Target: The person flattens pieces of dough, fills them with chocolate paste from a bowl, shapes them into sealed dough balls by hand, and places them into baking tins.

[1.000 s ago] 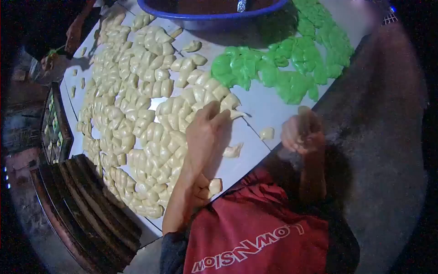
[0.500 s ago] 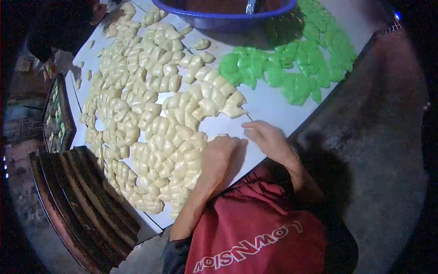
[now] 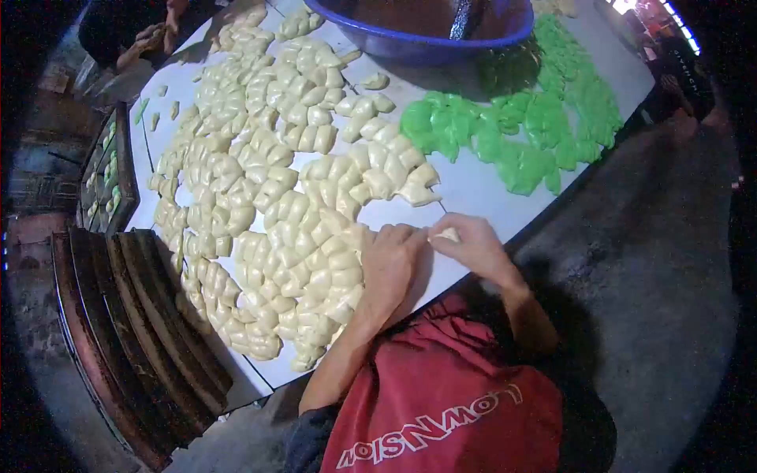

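Many pale cream dough pieces (image 3: 292,181), smooth and packed in rows, cover the left and middle of the white table (image 3: 477,193). At the table's near edge, my left hand (image 3: 392,260) rests with its fingers curled down, right beside the dough; whatever lies under them is hidden. Close against it, my right hand (image 3: 473,248) pinches a small lump of pale dough (image 3: 449,234) between thumb and fingers. Bright green dough pieces (image 3: 524,118) lie farther back on the right.
A blue basin (image 3: 418,51) with brown contents and a metal-looking utensil (image 3: 460,20) stands at the back. Stacked dark trays (image 3: 142,331) sit at the near left. Beyond them is a tray (image 3: 110,173) of small pieces. Another person's hands (image 3: 150,35) show at the far left.
My right hand has closed from a looser pose and now shows a pale lump of dough. My hands have drawn nearer each other. The view has shifted slightly.
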{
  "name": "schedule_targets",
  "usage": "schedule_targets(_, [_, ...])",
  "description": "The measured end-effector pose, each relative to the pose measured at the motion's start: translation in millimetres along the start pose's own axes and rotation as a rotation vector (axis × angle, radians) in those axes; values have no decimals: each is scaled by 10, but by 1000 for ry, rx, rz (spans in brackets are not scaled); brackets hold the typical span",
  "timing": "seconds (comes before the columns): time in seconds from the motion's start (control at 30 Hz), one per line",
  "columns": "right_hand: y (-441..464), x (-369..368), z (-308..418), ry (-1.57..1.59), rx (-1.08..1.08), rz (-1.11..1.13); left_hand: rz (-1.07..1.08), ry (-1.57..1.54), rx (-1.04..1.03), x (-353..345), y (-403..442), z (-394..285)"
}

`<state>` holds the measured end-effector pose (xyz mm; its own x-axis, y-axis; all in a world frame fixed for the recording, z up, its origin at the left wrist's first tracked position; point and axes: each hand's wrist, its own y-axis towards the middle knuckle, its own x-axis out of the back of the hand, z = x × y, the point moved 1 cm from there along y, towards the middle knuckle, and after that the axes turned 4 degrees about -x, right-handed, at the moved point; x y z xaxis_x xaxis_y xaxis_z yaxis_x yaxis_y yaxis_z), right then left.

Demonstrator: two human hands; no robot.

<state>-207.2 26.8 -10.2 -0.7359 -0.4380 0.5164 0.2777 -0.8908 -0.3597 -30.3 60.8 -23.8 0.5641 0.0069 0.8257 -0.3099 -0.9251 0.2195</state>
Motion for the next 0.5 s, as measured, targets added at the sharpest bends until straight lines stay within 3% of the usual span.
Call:
schedule_targets(0.13, [-98, 288, 161, 489, -233, 196, -105, 77, -40, -85, 3, -120])
schedule_targets(0.27, [-145, 472, -57, 1136, 94, 175, -142, 112, 5, -32, 100, -262])
schedule_targets(0.37, [-200, 577, 224, 1222, 161, -99, -44, 100, 3, 142, 129, -322])
schedule_targets(0.5, [122, 452, 278, 1112, 86, 117, -39, -373, 78, 476, 353, -293])
